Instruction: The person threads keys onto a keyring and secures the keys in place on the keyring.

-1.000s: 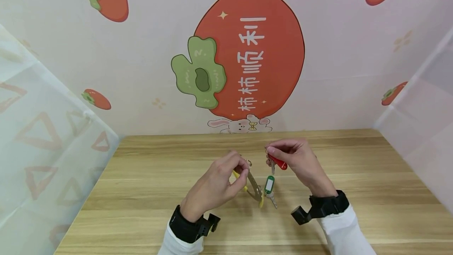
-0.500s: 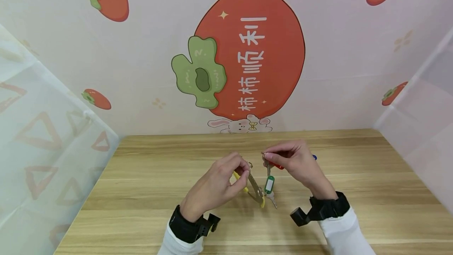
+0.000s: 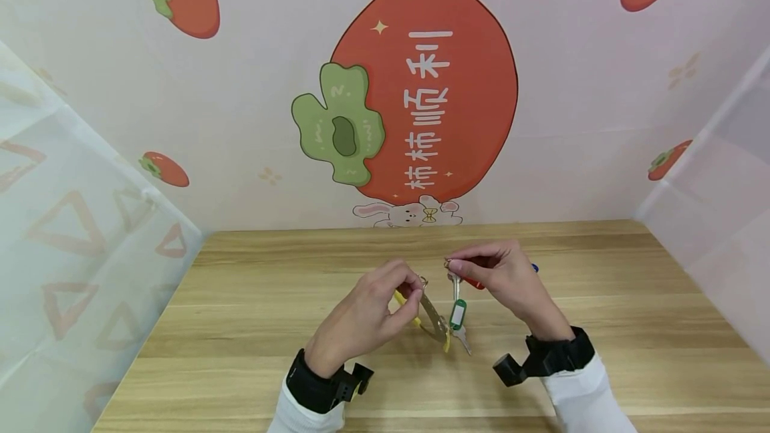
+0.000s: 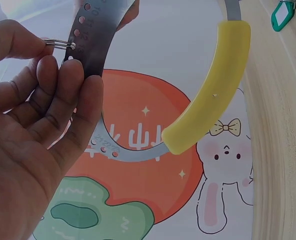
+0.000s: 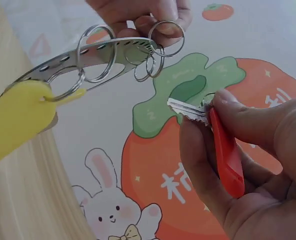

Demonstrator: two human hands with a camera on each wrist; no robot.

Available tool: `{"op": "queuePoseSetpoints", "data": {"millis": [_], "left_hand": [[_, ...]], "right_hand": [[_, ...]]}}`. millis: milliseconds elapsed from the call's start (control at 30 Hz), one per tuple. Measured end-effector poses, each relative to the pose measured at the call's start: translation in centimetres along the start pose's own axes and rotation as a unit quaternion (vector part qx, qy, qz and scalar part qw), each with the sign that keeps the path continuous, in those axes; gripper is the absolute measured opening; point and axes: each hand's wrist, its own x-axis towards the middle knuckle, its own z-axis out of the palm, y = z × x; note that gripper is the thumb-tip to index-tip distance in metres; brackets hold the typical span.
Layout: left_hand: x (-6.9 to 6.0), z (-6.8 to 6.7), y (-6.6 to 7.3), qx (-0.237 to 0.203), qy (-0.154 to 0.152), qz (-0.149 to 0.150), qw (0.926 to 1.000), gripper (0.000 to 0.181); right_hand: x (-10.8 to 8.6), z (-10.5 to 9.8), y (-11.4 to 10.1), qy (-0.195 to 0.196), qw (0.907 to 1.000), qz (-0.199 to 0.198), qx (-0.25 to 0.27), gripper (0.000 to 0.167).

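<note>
My left hand (image 3: 373, 313) pinches a split ring (image 4: 59, 44) that passes through a curved metal key holder (image 4: 90, 55) with numbered holes and a yellow grip (image 4: 213, 90). Several rings hang along this holder in the right wrist view, one through a yellow tag (image 5: 23, 117). Just to the right, my right hand (image 3: 511, 286) pinches a silver key (image 5: 188, 111) with a red key tag (image 5: 227, 155), its small ring partly behind the thumb. Below the right fingertips is a green key tag (image 3: 458, 314) with a key (image 3: 462, 339); I cannot tell whether it hangs or lies.
Both hands work above a wooden table (image 3: 271, 299). A small blue object (image 3: 535, 267) shows partly behind the right hand. A printed backdrop (image 3: 571, 119) stands at the rear, and white sheets (image 3: 72, 272) flank both sides.
My right hand has shifted slightly left with the red-tagged key, and the red tag is more covered by its fingers. The blue object has come into sight. My left hand stays nearly still.
</note>
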Motion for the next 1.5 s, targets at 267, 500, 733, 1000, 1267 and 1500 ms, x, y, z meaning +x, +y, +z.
{"op": "queuePoseSetpoints", "data": {"millis": [267, 500, 733, 1000, 1267, 1500], "left_hand": [[0.0, 0.1, -0.1, -0.001, 0.003, 0.003, 1.0, 0.008], [0.0, 0.1, -0.1, 0.001, 0.004, 0.003, 1.0, 0.008], [-0.1, 0.2, -0.2, -0.001, 0.004, 0.003, 1.0, 0.006], [-0.1, 0.1, -0.2, 0.003, -0.001, 0.0, 1.0, 0.003], [0.0, 0.1, -0.2, 0.001, 0.001, 0.002, 1.0, 0.003], [0.1, 0.1, -0.2, 0.007, -0.01, 0.005, 0.9999, 0.003]], "right_hand": [[-0.1, -0.2, -0.1, -0.005, 0.9957, 0.051, 0.077, 0.024], [0.2, 0.0, 0.0, -0.012, 0.9923, 0.036, 0.118, 0.023], [0.2, 0.0, 0.0, -0.015, 0.9893, 0.073, 0.125, 0.022], [0.2, 0.1, -0.4, -0.065, 0.9834, 0.114, 0.125, 0.026], [0.0, 0.3, -0.4, -0.091, 0.9933, 0.042, 0.058, 0.015], [0.0, 0.9, 0.0, -0.062, 0.9893, -0.13, -0.02, 0.018]]}}
